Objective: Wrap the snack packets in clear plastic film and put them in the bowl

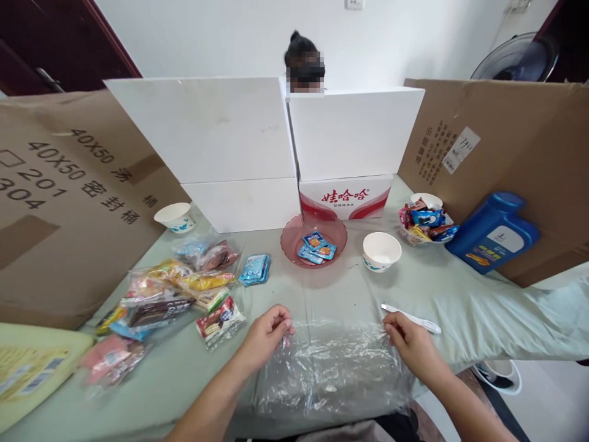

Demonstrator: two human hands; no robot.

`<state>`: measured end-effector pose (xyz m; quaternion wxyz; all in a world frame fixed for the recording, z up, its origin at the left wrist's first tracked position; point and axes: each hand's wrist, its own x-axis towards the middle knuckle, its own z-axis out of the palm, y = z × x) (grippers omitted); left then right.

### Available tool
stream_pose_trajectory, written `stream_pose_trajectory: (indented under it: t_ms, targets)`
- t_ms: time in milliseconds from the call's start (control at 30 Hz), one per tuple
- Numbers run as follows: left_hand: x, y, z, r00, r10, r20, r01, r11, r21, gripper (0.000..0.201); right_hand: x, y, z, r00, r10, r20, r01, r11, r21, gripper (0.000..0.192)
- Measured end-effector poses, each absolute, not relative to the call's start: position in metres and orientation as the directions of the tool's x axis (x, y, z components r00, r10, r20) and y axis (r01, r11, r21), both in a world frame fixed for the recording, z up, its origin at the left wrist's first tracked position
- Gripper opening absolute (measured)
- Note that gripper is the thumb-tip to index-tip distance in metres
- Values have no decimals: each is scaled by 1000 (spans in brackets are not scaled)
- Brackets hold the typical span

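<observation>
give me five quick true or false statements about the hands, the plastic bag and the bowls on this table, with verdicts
1. Both hands pinch the far edge of the clear plastic bag, left hand at one corner and right hand at the other. True.
2. The pink bowl is empty. False: it holds a few blue snack packets.
3. A white pen-like tool lies on the cloth just beyond the right hand. True.
4. The blue jug stands upright. False: it lies tilted against the cardboard.
5. The white paper bowl beside the pink bowl is full of sweets. False: it looks empty.
</observation>
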<state>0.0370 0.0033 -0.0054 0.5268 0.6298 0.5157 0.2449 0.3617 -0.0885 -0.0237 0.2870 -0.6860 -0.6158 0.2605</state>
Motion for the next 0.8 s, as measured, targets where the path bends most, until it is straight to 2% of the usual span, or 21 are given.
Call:
stream_pose_trajectory:
  t_ms: [100, 167, 233, 300, 333, 400, 467, 500, 567, 633, 700, 800]
  targets:
    - [34, 4, -4, 351, 898, -266, 308, 158, 938, 30, 361, -83, -20, 98, 995, -20, 628, -78, -774, 24]
    - [37, 16, 3, 328, 922, -207, 333, 92, 938, 31, 362, -66, -10, 94, 995, 27, 628, -39, -777, 23]
    - [43, 33, 20, 290, 955, -58, 388, -62, 919, 30, 364, -42, 9, 117, 987, 110, 648, 8, -762, 24]
    - [46, 47, 49, 212, 955, 205, 439, -281, 854, 26, 367, -22, 39, 168, 961, 219, 658, 57, -751, 26]
    - [47, 50, 67, 160, 913, 375, 439, -406, 802, 23, 368, -16, 56, 201, 928, 315, 661, 108, -742, 26]
    - [43, 48, 101, 92, 765, 637, 438, -606, 664, 18, 368, -16, 90, 253, 758, 601, 673, 309, -672, 21]
    - [34, 33, 124, 103, 617, 780, 410, -741, 532, 14, 367, -31, 113, 190, 621, 760, 691, 465, -553, 16]
    - [28, 23, 128, 151, 574, 805, 388, -783, 485, 14, 367, -42, 118, 94, 613, 784, 686, 530, -497, 17]
    - [15, 1, 121, 331, 587, 739, 354, -803, 479, 19, 366, -66, 110, -176, 668, 723, 637, 637, -434, 20]
    - [4, -22, 99, 552, 644, 529, 366, -758, 540, 23, 366, -89, 85, -419, 739, 527, 583, 664, -468, 22]
    - [-4, -43, 71, 684, 689, 240, 424, -642, 639, 23, 365, -107, 55, -492, 821, 289, 605, 561, -565, 22]
    - [-8, -66, 40, 710, 693, -125, 547, -431, 717, 23, 364, -127, 24, -489, 872, -4, 653, 363, -665, 24]
